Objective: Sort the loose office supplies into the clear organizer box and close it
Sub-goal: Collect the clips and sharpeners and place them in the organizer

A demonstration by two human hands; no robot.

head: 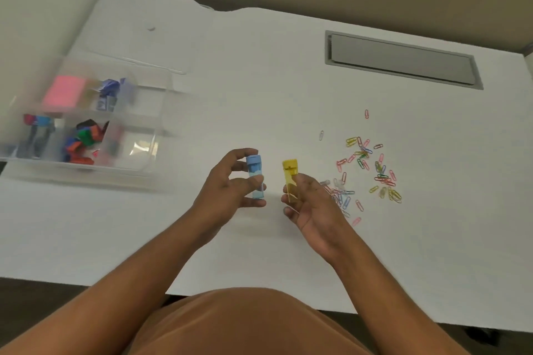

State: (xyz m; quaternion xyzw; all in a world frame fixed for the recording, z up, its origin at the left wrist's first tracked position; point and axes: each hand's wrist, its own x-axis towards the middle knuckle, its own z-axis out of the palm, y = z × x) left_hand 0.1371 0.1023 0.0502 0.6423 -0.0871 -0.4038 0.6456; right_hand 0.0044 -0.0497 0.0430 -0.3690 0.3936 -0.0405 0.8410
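My left hand (230,190) grips a small blue pencil sharpener (255,174), held upright above the white table. My right hand (310,204) holds a matching yellow sharpener (291,177), also upright, a short gap from the blue one. The clear organizer box (138,170) sits open at the left. Its compartments hold pink sticky notes (65,92), purple-blue items (111,95), coloured binder clips (85,140) and more blurred supplies. Several coloured paper clips (364,170) lie scattered on the table just right of my right hand.
A grey recessed cable hatch (402,59) lies in the table at the back right. A white partition (34,8) stands along the left side. The table's near edge (259,288) runs just in front of my body.
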